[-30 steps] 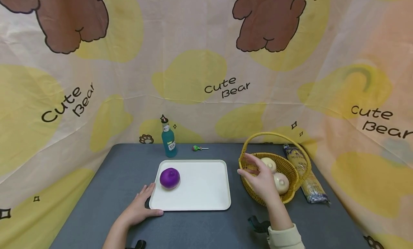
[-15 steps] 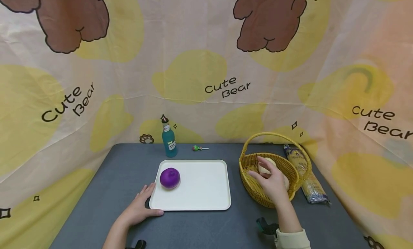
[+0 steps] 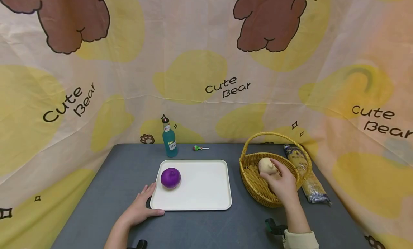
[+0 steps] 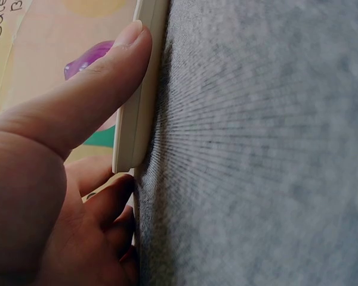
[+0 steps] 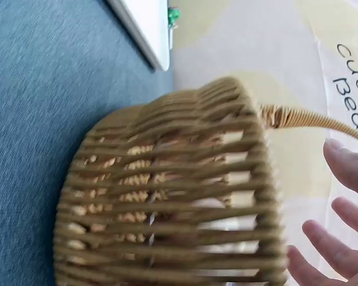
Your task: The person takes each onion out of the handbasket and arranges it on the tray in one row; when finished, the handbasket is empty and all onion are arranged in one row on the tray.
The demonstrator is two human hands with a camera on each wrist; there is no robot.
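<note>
My left hand (image 3: 138,207) holds the near left corner of a white tray (image 3: 206,191), fingers at its left side and thumb at its front edge. In the left wrist view the thumb (image 4: 122,62) presses along the tray rim (image 4: 126,137). A purple, round, onion-like thing (image 3: 170,178) sits at the tray's left. Over a yellow wicker basket (image 3: 255,195) reaches my right hand (image 3: 284,184), thumb and fingers parted beside a cream, nubbed, bulb-like thing (image 3: 266,165). A second cream one is hidden under the hand. Spread fingers (image 5: 328,241) show above the basket rim in the right wrist view.
A teal bottle (image 3: 170,143) with a dark cap stands behind the tray. To its right lies a lollipop (image 3: 200,148). A long plastic packet (image 3: 314,188) lies along the basket's right side, and the basket's tall handle (image 3: 274,133) arches over it.
My right hand has moved rightward from the basket's left rim to over the cream bulbs, covering the nearer one. The left hand and tray stay put.
</note>
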